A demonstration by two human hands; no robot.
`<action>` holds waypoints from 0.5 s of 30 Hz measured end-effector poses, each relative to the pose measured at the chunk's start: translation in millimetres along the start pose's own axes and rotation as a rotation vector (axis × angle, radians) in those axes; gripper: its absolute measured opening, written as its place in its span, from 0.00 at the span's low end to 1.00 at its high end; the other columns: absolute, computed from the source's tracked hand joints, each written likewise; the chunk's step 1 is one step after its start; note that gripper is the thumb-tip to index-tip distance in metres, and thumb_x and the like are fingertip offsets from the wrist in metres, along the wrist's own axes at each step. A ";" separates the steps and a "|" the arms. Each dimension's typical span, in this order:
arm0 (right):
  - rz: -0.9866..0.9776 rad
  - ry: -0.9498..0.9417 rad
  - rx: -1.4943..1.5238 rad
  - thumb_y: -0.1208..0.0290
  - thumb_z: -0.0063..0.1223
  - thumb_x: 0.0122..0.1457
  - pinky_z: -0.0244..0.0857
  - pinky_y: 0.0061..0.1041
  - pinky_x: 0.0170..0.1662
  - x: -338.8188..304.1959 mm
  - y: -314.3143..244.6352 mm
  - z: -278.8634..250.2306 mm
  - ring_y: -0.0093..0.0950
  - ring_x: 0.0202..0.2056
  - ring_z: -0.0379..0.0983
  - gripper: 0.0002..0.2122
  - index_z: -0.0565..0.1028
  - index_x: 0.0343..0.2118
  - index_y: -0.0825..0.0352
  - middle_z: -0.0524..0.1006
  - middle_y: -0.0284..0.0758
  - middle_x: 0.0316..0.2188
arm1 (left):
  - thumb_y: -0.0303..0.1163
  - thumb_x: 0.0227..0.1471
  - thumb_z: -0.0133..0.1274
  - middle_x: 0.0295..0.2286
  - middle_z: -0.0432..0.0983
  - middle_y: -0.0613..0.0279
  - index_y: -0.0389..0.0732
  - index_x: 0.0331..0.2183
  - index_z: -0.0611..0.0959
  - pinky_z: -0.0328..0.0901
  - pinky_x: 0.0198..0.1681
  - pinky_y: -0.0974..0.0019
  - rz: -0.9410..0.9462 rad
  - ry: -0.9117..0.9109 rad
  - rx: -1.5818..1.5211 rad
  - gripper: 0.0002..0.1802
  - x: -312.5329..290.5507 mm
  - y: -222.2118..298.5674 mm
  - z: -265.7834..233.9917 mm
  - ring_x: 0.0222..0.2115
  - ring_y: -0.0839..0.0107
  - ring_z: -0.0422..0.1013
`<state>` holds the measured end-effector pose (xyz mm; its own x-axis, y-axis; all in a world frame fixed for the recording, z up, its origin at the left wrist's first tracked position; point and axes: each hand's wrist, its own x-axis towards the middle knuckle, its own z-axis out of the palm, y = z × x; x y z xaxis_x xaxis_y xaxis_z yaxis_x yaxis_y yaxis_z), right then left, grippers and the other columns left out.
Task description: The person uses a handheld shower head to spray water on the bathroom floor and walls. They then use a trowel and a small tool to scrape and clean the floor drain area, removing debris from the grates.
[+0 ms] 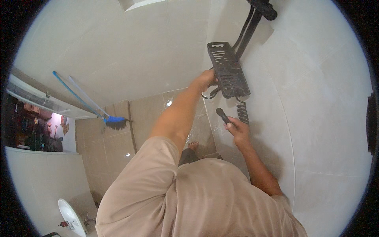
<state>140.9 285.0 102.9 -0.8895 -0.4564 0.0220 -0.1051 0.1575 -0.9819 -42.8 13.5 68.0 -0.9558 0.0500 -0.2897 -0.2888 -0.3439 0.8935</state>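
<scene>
My right hand (239, 130) is wrapped round a slim black hand sprayer (222, 114), its head pointing up and to the left. Just above that hand, a black coiled hose (242, 112) hangs down along the tiled wall. My left arm stretches forward, and my left hand (207, 79) is at the left edge of a black slotted shelf (229, 70) on the wall. Its fingers are mostly hidden by the shelf, so what they touch does not show. Below them, a dark curved hose piece (213, 93) sticks out.
A black shower column (250, 33) rises behind the shelf. Leaning at the left wall are a blue-headed broom (115, 121) and a second pole. A doorway opens at the far left, with a white washbasin (72, 217) below. The tiled floor (152, 112) has shiny patches; my bare foot shows.
</scene>
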 end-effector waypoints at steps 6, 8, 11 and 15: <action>0.088 -0.010 0.063 0.68 0.62 0.63 0.70 0.27 0.46 -2.0 3.5 -0.6 0.27 0.38 0.77 0.17 0.78 0.52 0.72 0.81 0.37 0.39 | 0.47 0.64 0.51 0.28 0.79 0.62 0.42 0.30 0.85 0.62 0.31 0.64 -0.107 0.096 0.050 0.19 2.2 1.0 -4.6 0.26 0.71 0.69; 0.124 -0.014 0.078 0.68 0.62 0.63 0.70 0.27 0.46 -1.9 2.6 0.9 0.26 0.38 0.77 0.18 0.78 0.52 0.72 0.81 0.37 0.38 | 0.49 0.62 0.52 0.25 0.77 0.63 0.45 0.26 0.83 0.58 0.28 0.65 -0.129 0.113 0.093 0.21 -8.9 8.5 -1.7 0.23 0.72 0.66; 0.152 -0.025 0.055 0.67 0.62 0.63 0.70 0.27 0.46 -1.5 -2.5 2.8 0.26 0.38 0.77 0.18 0.78 0.52 0.72 0.81 0.36 0.38 | 0.49 0.61 0.52 0.22 0.74 0.64 0.46 0.22 0.80 0.53 0.26 0.64 -0.101 0.116 0.112 0.22 -29.2 22.5 8.2 0.22 0.72 0.64; 0.134 -0.055 -0.013 0.65 0.62 0.63 0.70 0.27 0.46 1.4 -10.1 3.2 0.26 0.38 0.76 0.19 0.78 0.52 0.72 0.81 0.36 0.38 | 0.47 0.62 0.51 0.23 0.74 0.65 0.46 0.24 0.81 0.55 0.28 0.63 -0.107 0.131 0.176 0.20 -43.5 35.1 14.3 0.24 0.71 0.65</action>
<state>142.1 280.0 112.2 -0.8702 -0.4778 -0.1203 0.0074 0.2314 -0.9728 -12.2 12.7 116.9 -0.9072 -0.0483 -0.4180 -0.4045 -0.1737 0.8979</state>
